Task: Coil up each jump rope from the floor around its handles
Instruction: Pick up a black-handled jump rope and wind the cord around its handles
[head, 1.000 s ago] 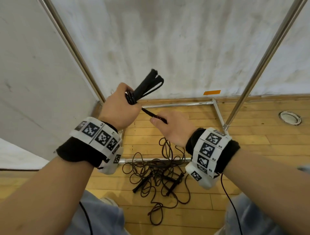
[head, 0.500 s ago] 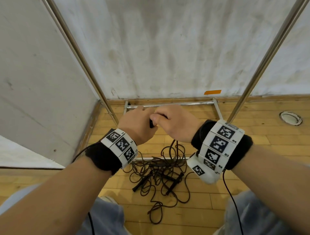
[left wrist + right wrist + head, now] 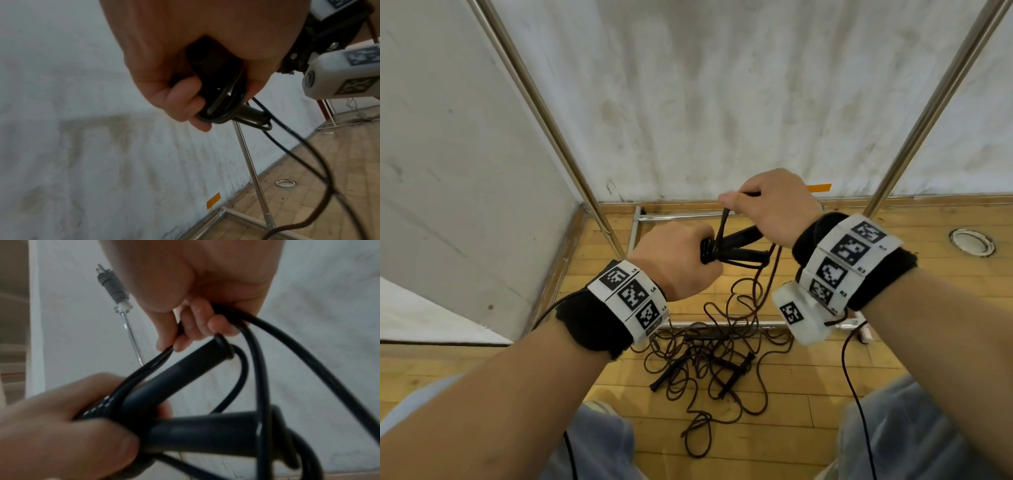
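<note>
Above the floor (image 3: pixel 893 356), in front of the wall, both hands work one jump rope. Left hand (image 3: pixel 674 260) is clenched round the near ends of the two black handles (image 3: pixel 743 245), held together so they serve as a core for winding; a few turns of cord (image 3: pixel 261 386) already sit under its fingers (image 3: pixel 185 91). Handles splay apart at the far ends, which leaves a gap the cord can slip into. Right hand (image 3: pixel 767 209) pinches a length of the cord above the handles, raised so as to carry it over them for a further turn, in my judgement. Remaining cord trails down to a tangled heap of ropes (image 3: pixel 705 359) on the floor between the feet, uncoiled, with further handles among it.
</note>
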